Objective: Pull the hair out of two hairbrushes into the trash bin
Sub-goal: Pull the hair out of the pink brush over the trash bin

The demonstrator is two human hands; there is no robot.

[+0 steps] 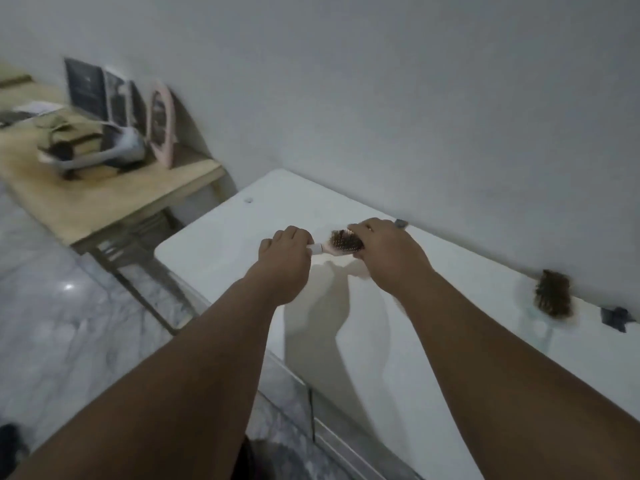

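- Two hands on one brush right now: the pink hairbrush (341,244) is held above the white table (242,230), out near its far edge by the wall.
- Left hand (285,252) is closed tight around the white-tipped handle, steadying it.
- Right hand (384,252) is curled over the head of the brush, fingertips (355,230) down among the bristles; it looks pinched on the clump of brown hair (337,235) there, though just what the fingers have hold of is hidden under the hand.
- Step in hand, as I read it: stripping the hair off the first brush.
- Next move calls for a firm pull up and away from the bristles while the left hand holds the handle still, then a carry to the bin.
- No trash bin shows anywhere in view, so where that hair goes I cannot tell.
- Count of brushes: two. The second hairbrush (553,294) lies well to the right on the same table against the wall, thick with brown hair and untouched.
- Further out: one wooden side table (114,199) at the far left, carrying one pink-framed mirror (160,123) and some blurred clutter.
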